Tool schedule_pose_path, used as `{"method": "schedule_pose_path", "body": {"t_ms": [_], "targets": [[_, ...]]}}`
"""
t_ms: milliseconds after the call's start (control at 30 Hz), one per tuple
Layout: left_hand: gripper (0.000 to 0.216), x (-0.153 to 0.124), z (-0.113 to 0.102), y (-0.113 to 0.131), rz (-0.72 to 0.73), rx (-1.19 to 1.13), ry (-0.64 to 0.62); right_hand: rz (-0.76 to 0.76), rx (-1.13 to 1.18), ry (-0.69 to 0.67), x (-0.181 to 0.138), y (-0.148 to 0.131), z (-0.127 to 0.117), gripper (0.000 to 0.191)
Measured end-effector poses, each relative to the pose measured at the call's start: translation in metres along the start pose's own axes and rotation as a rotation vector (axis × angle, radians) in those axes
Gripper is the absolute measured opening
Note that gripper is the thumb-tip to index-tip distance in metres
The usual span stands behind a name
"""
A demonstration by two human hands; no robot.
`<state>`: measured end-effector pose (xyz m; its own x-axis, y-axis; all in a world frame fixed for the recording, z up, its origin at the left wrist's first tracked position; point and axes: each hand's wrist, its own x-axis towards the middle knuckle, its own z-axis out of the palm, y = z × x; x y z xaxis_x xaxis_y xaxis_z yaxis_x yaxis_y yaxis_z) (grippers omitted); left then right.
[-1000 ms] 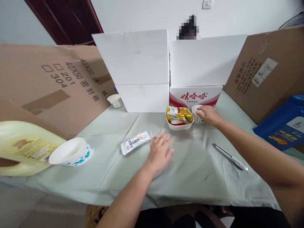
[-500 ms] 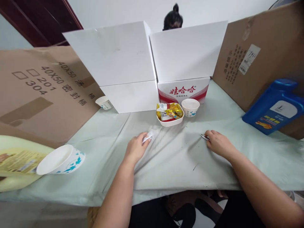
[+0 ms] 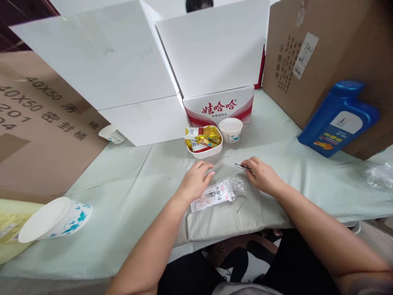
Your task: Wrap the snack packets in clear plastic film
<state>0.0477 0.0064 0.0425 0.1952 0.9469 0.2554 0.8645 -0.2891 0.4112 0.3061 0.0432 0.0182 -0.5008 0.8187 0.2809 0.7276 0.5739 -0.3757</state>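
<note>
My left hand [image 3: 195,182] rests on the pale green cloth with fingers curled loosely downward, its side touching a clear plastic packet [image 3: 216,193] with a white printed label. My right hand [image 3: 262,175] lies just right of the packet, fingers closed around a slim silver tool [image 3: 242,166] whose tip sticks out to the left. Beyond both hands stands a white bowl [image 3: 205,152] filled with yellow and red sachets, and a small white paper cup [image 3: 231,129] stands beside it.
White boxes [image 3: 129,78] and a red-printed carton [image 3: 219,108] wall the back. Brown cardboard sheets [image 3: 37,135] flank left and right. A blue jug [image 3: 337,119] stands right, crumpled plastic [image 3: 379,175] far right, a tipped paper bowl [image 3: 53,219] at left, another cup [image 3: 112,134] behind.
My right hand left the small cup, came back and took hold of the silver tool. My left hand drew the packet toward the table's near edge. The camera tilted down and right.
</note>
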Motion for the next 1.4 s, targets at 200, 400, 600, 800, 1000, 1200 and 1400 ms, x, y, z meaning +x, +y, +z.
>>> {"method": "schedule_pose_path", "body": {"t_ms": [200, 400, 600, 800, 1000, 1200, 1400], "targets": [[0.023, -0.038, -0.020, -0.017, -0.246, -0.141, -0.100, -0.505, 0.044, -0.048, -0.019, -0.055, 0.011, 0.030], [0.044, -0.043, -0.022, -0.028, -0.168, -0.294, -0.419, -0.364, -0.111, -0.274, -0.012, -0.060, 0.011, 0.027], [0.010, -0.042, -0.011, -0.026, -0.113, -0.300, -0.309, 0.133, -0.351, -0.350, 0.001, -0.006, -0.020, 0.029], [0.011, -0.039, 0.008, -0.011, -0.087, -0.332, -0.137, 0.065, -0.129, -0.106, 0.007, -0.010, -0.007, 0.035], [0.015, -0.039, -0.008, -0.021, -0.055, -0.443, 0.019, -0.285, 0.155, -0.066, 0.005, -0.026, 0.001, 0.016], [0.013, -0.039, -0.034, -0.057, -0.101, -0.553, 0.233, -0.358, 0.231, 0.225, -0.002, -0.020, -0.030, 0.017], [0.023, -0.045, -0.029, -0.035, 0.028, -0.210, 0.561, -0.505, 0.200, -0.595, -0.019, -0.042, -0.037, 0.019]]}}
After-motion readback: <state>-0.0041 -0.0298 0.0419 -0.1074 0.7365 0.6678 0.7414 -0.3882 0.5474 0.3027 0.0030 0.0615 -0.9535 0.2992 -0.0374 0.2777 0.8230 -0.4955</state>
